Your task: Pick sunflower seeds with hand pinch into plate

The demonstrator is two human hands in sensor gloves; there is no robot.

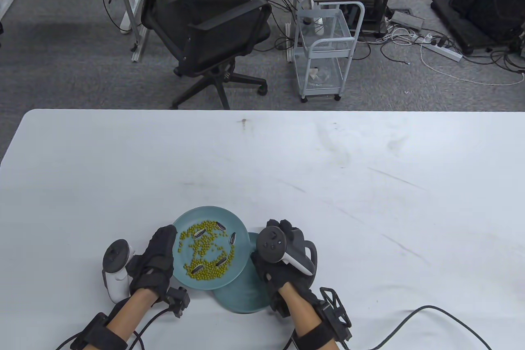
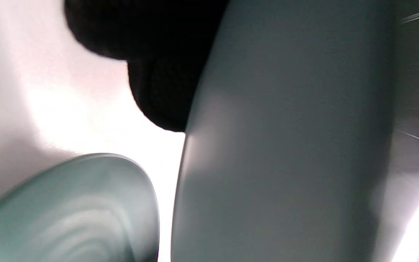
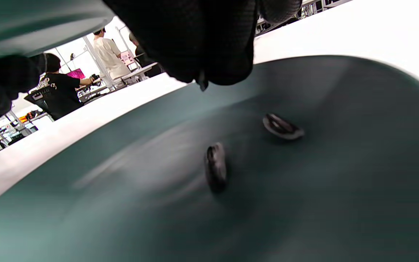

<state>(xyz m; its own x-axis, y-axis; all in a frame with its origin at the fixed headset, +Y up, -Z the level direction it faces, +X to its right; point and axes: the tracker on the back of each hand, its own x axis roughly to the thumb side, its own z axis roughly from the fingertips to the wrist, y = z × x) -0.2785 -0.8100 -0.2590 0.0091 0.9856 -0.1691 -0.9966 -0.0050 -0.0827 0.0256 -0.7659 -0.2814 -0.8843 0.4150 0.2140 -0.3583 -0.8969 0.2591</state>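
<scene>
Teal upper plate, heaped with green beans and striped seeds, gripped at its left rim by left hand, overlapping lower plate near table's front edge. Two seeds in lower plate. Right hand above it; finger spread impossible to tell.
</scene>
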